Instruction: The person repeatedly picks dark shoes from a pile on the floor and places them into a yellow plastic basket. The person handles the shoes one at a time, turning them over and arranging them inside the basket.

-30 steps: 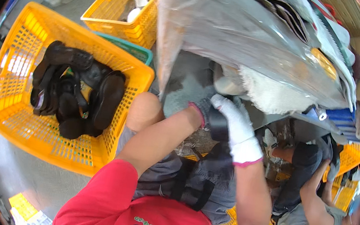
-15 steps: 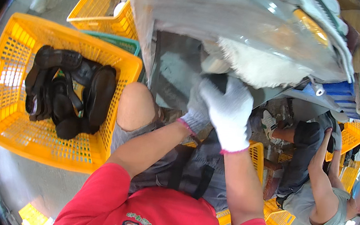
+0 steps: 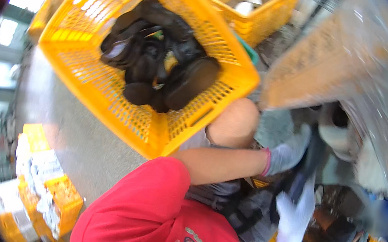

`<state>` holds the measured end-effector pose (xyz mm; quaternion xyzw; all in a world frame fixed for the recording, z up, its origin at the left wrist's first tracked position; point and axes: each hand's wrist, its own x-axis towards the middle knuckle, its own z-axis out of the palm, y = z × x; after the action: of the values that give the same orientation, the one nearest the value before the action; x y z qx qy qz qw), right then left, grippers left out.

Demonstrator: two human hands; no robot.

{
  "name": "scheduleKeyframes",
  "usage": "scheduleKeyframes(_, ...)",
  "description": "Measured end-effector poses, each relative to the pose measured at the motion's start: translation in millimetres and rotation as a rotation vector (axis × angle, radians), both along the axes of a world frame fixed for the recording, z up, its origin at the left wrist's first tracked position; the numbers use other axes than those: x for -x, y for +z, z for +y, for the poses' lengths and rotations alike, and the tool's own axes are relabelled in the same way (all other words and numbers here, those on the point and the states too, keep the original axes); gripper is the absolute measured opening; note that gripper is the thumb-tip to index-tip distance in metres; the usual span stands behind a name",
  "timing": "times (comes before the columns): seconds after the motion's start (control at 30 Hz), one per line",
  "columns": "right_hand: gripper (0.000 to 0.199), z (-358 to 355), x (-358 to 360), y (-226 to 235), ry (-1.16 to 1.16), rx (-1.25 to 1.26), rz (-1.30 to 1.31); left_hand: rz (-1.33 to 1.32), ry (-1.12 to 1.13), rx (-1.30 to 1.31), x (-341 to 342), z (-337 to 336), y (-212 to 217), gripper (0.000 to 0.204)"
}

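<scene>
**Gloved hands on a dark piece beside a crate of black shoes**

The left hand (image 3: 287, 155), in a pale glove with a pink cuff, is curled around the upper part of a dark, long piece (image 3: 306, 172); motion blur hides what the piece is. The right hand (image 3: 295, 217), in a white glove, sits just below it with fingers bent against the same piece, though whether it truly grips cannot be told. Both hands are over the person's lap, right of the bare knee (image 3: 235, 121). Just left of the knee stands a yellow crate (image 3: 86, 82) with black shoes (image 3: 162, 63) heaped toward its far corner. A second yellow crate (image 3: 261, 17) stands beyond it.
</scene>
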<state>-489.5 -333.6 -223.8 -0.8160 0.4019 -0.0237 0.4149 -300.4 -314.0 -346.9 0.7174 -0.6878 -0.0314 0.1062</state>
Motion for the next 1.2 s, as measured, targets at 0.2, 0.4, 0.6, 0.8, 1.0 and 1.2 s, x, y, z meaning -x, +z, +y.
scheduleKeyframes(0.2, 0.066, 78, 223, -61, -0.253, 0.586, 0.153, 0.459, 0.771, 0.722, -134, 144, -20, 0.032)
scheduleKeyframes(0.4, 0.070, 61, 237, -63, -0.387, 0.116, 0.341, 0.252, 1.286, -0.235, -213, 213, -115, 0.071)
scheduleKeyframes(0.6, 0.057, 20, 146, -82, -0.155, 0.046, 0.166, 0.360, 1.242, -0.245, -212, 245, -125, 0.086)
scheduleKeyframes(0.8, 0.050, 40, 159, -72, -0.103, 0.115, 0.108, 0.582, 1.643, -0.402, -187, 269, -109, 0.092)
scheduleKeyframes(1.0, 0.048, 57, 169, -87, -0.087, 0.174, 0.162, 0.495, 1.383, -0.466, -204, 266, -99, 0.087)
scheduleKeyframes(1.2, 0.050, 49, 133, -73, -0.214, 0.017, 0.098, 1.890, 1.006, -0.232, -195, 278, -19, 0.070)
